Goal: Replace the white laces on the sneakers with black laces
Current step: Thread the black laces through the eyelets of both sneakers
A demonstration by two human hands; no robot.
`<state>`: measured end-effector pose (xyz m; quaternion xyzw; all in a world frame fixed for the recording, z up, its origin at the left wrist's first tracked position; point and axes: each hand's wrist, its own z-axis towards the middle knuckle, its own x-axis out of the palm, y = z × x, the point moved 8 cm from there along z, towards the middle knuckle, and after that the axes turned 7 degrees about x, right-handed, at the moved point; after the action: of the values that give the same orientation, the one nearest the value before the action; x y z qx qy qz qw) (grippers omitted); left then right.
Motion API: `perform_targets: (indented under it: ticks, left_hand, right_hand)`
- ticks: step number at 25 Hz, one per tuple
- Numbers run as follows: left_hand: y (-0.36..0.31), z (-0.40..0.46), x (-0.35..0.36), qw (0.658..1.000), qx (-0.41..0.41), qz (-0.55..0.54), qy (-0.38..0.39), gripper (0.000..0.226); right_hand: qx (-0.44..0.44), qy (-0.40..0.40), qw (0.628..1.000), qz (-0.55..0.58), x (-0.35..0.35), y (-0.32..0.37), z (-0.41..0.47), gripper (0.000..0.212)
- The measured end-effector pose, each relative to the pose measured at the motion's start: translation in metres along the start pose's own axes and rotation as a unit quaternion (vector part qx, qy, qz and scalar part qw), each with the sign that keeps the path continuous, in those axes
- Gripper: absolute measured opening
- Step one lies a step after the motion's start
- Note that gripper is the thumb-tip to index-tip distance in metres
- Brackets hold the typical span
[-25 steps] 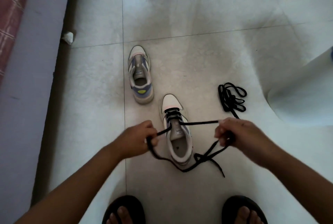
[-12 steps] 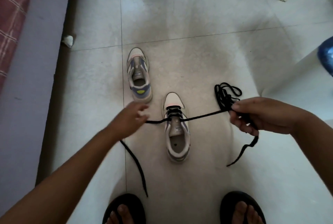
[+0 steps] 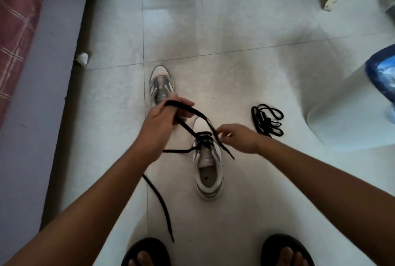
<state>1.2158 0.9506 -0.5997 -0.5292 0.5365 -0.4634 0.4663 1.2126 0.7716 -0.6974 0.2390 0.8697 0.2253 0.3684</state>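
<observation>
The left hand (image 3: 164, 119) holds a strand of the black lace (image 3: 193, 111) up above the floor, the lace draped over its fingers, which curl round it. From there the strand runs down to the right, to the right hand (image 3: 237, 138), whose thumb and fingertips pinch it just over the eyelets; the pinch itself is small and slightly blurred, so exactly where the fingers close is hard to make out. A short tail of the lace pokes out past that hand towards the shoe's right side.

Beneath both hands stands the near sneaker (image 3: 208, 171), white with grey-blue panels, toe pointing away, with black lace crossed through its front eyelets only. The other end of this lace leaves the shoe on its left side, passes under the left forearm and trails along the tiled floor (image 3: 235, 62) towards the person's left foot.

The far sneaker (image 3: 161, 83) sits just beyond the left hand, partly hidden by it, with no lace showing on it. A second black lace (image 3: 267, 123) lies bundled on the floor to the right of the right hand, apart from both shoes.

At the bottom edge are two dark sandals (image 3: 287, 250) on the person's feet. A purple bed edge (image 3: 42, 94) runs along the left, and a blue container (image 3: 382, 75) shows at the right edge.
</observation>
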Motion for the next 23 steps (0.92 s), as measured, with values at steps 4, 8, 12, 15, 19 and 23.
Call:
perform_targets:
  ticks: [4,8,12,15,19,23]
  left_hand:
    - [0.013,0.010,-0.071,0.977,-0.039,-0.195,-0.080,0.050]
    - [0.045,0.011,-0.168,0.932,-0.070,-0.276,-0.223,0.023]
    - [0.088,0.006,-0.217,0.883,-0.102,-0.327,-0.321,0.018]
    - [0.113,0.007,-0.235,0.844,-0.127,-0.358,-0.377,0.025]
    - [0.115,0.011,-0.247,0.826,-0.108,-0.387,-0.395,0.033]
    - [0.119,0.009,-0.253,0.805,-0.116,-0.408,-0.414,0.045]
  right_hand:
    - [-0.091,0.027,0.988,-0.121,0.047,0.026,0.022,0.030]
    - [-0.099,-0.022,0.983,-0.153,0.048,0.026,0.030,0.025]
    - [-0.046,-0.073,0.996,-0.035,0.032,0.010,0.029,0.016]
    - [-0.058,-0.152,0.981,-0.107,0.032,0.007,0.023,0.014]
    - [-0.050,-0.192,0.969,-0.148,0.030,-0.001,0.017,0.024]
    - [-0.055,-0.191,0.980,-0.033,0.018,-0.005,0.012,0.017]
